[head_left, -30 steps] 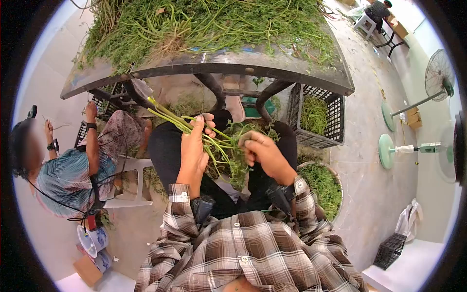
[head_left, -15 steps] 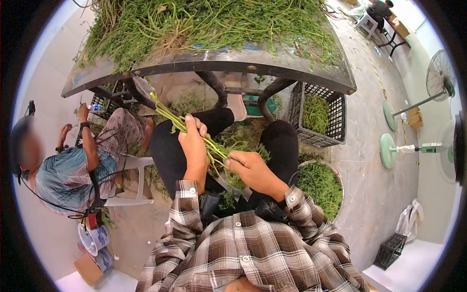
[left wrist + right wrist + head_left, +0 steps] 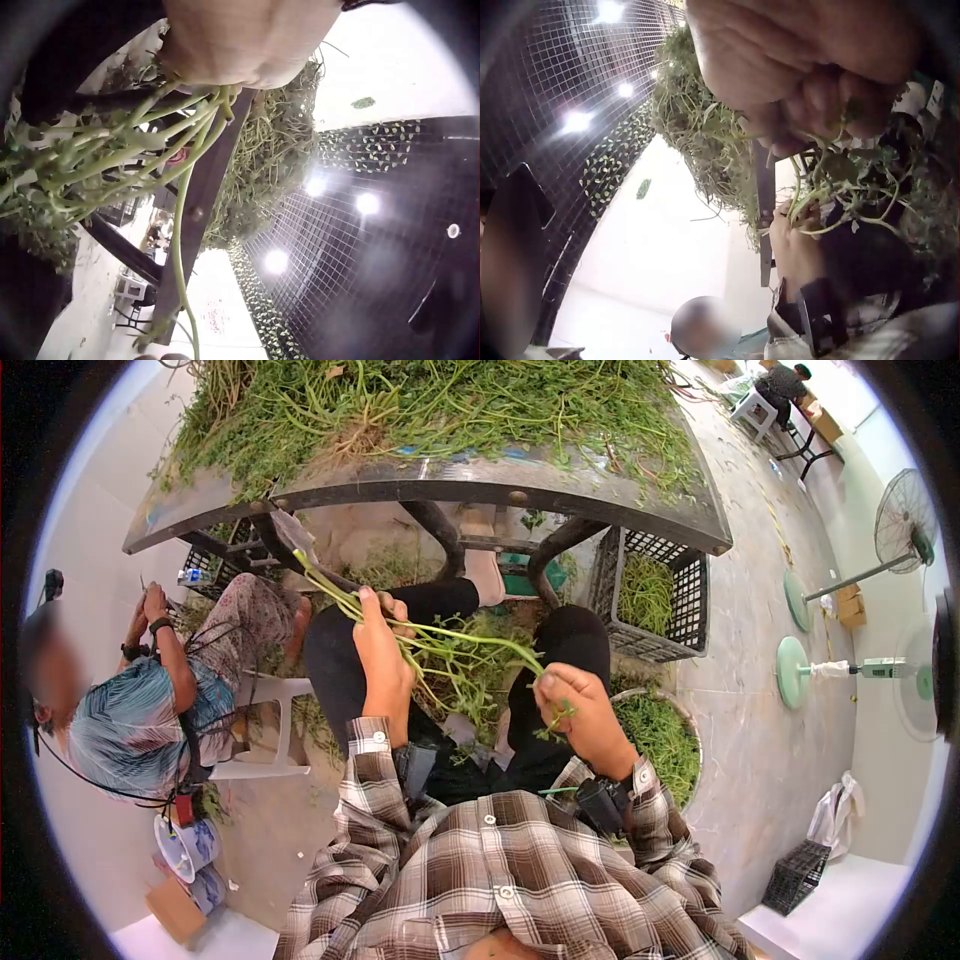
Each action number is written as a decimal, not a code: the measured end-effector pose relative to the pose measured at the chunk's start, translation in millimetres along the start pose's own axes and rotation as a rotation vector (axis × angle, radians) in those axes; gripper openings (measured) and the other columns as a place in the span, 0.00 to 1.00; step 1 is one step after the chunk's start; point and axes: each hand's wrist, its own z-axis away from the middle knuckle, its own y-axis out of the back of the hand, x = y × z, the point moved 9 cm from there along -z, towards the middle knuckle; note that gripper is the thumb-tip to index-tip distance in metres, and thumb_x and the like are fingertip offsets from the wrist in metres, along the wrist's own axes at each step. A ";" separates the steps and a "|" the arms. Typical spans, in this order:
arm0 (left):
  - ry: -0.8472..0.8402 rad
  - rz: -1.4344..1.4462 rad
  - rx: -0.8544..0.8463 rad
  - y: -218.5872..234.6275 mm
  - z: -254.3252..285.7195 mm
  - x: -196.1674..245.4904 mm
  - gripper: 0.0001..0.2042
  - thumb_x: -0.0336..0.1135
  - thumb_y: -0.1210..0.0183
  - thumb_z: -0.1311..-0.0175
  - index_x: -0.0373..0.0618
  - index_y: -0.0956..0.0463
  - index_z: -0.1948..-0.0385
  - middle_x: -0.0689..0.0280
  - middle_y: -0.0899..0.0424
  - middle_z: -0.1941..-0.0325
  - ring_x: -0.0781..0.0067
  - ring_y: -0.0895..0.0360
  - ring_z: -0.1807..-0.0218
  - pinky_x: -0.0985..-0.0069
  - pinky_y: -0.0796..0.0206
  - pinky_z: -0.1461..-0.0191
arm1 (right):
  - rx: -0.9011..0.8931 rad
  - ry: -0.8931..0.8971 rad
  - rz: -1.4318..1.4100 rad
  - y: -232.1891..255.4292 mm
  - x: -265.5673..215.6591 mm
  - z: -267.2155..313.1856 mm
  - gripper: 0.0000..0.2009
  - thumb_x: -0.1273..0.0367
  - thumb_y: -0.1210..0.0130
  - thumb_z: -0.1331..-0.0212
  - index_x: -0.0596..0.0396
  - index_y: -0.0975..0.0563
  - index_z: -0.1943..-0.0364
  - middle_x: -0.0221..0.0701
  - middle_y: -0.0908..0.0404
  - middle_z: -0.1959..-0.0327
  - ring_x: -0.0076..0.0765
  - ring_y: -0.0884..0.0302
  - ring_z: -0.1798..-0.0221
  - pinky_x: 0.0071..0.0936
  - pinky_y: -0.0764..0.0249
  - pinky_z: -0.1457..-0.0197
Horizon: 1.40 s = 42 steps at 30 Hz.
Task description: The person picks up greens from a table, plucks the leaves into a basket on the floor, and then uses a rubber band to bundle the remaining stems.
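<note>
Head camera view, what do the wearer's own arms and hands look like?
The left sleeve and right sleeve are brown-and-white plaid, each with a pale cuff button. Dark, blocky devices are worn at both wrists. The left hand and right hand are ungloved.

Left grip cropped in left wrist view, red lettering unreadable

Bunch before table (greens atop), crate right.
</note>
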 end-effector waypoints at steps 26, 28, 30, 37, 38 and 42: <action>0.210 -0.278 -0.487 -59.4 56.8 -36.9 0.22 0.53 0.50 0.38 0.39 0.24 0.73 0.76 0.37 0.87 0.86 0.43 0.83 0.86 0.55 0.79 | -0.020 0.096 0.318 -25.7 -5.8 -31.7 0.13 0.65 0.52 0.38 0.59 0.32 0.77 0.20 0.39 0.81 0.15 0.45 0.75 0.20 0.43 0.72; 0.198 -0.280 -0.458 -55.7 54.1 -37.1 0.22 0.53 0.50 0.38 0.40 0.25 0.76 0.76 0.38 0.87 0.86 0.43 0.83 0.86 0.55 0.79 | -0.025 0.085 0.313 -24.7 -1.3 -33.3 0.13 0.65 0.52 0.39 0.59 0.33 0.77 0.21 0.39 0.81 0.16 0.45 0.76 0.20 0.43 0.72; 0.147 -0.288 -0.382 -50.9 51.3 -34.5 0.21 0.52 0.49 0.38 0.43 0.28 0.82 0.76 0.38 0.88 0.86 0.44 0.84 0.84 0.56 0.80 | -0.032 0.074 0.307 -25.4 3.9 -34.8 0.13 0.66 0.52 0.39 0.59 0.33 0.77 0.21 0.39 0.81 0.16 0.45 0.76 0.21 0.42 0.72; 0.111 -0.338 -0.304 -41.2 43.7 -46.1 0.21 0.49 0.48 0.38 0.43 0.29 0.85 0.77 0.42 0.90 0.86 0.48 0.86 0.83 0.59 0.81 | -0.231 0.147 0.396 -50.0 -10.0 -22.0 0.12 0.65 0.52 0.41 0.58 0.30 0.78 0.22 0.36 0.82 0.17 0.42 0.77 0.20 0.41 0.74; 0.113 -0.338 -0.299 -41.2 45.0 -46.1 0.21 0.49 0.48 0.38 0.43 0.29 0.85 0.77 0.42 0.90 0.86 0.48 0.86 0.83 0.59 0.81 | -0.207 0.032 0.355 -42.8 -1.7 -19.9 0.13 0.64 0.53 0.41 0.57 0.30 0.78 0.21 0.36 0.82 0.16 0.42 0.78 0.19 0.42 0.75; 0.122 -0.252 -0.240 -36.5 28.8 -43.4 0.20 0.49 0.49 0.37 0.44 0.29 0.84 0.77 0.41 0.89 0.86 0.48 0.85 0.83 0.59 0.80 | -0.202 -0.027 0.319 -41.9 5.5 -9.4 0.14 0.61 0.54 0.39 0.54 0.31 0.78 0.20 0.36 0.82 0.13 0.42 0.79 0.16 0.46 0.79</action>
